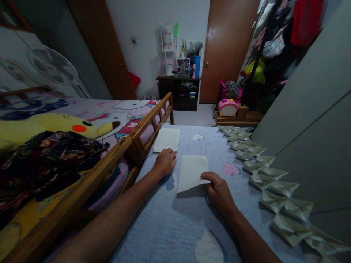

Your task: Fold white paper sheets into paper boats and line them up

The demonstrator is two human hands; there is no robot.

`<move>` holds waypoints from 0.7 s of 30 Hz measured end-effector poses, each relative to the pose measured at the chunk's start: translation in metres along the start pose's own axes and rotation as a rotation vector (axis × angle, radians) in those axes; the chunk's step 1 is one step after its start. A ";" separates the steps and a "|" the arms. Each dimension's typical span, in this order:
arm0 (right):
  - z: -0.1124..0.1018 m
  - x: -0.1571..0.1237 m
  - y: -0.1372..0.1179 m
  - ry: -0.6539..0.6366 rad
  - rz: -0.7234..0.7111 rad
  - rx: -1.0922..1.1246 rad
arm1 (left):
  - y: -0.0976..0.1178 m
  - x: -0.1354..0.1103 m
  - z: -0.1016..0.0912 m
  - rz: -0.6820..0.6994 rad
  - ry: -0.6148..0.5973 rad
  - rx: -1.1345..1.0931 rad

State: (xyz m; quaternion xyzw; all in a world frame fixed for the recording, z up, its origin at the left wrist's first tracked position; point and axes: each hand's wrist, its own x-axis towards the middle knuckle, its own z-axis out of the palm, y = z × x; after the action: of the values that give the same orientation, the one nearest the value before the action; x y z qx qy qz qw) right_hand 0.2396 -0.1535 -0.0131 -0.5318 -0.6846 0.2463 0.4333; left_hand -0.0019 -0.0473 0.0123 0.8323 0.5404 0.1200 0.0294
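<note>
A single sheet of white paper [193,170] is held at its near right corner by my right hand [221,191], thumb below and fingers on top. Its near edge is lifted off the blue bedspread [175,223] and casts a shadow. My left hand [165,162] rests at the near edge of a stack of paper [167,139], its fingers curled inward; I see nothing between them. On the right side, several folded paper pieces [274,179] stand in a long double row, running from near to far.
A wooden bed rail [120,149] runs along the left. Beyond it lie a yellow plush toy [63,124] and dark patterned cloth [60,157] on another bed. A pale cabinet [309,120] borders the right. A dark shelf unit [178,91] stands at the far wall.
</note>
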 end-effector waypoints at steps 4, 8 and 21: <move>-0.006 0.003 -0.004 0.019 0.008 0.029 | 0.002 -0.013 -0.008 0.066 -0.040 -0.050; -0.018 0.009 -0.011 0.093 0.006 0.035 | 0.011 -0.039 -0.021 0.319 -0.097 -0.293; -0.050 -0.022 -0.023 -0.160 0.051 -0.027 | 0.068 -0.085 -0.014 0.255 -0.008 -0.866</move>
State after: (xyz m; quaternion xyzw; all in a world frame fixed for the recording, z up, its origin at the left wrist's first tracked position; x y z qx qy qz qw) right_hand 0.2712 -0.1871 0.0232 -0.5335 -0.7066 0.2896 0.3635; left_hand 0.0229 -0.1542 0.0238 0.8037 0.3331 0.3346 0.3621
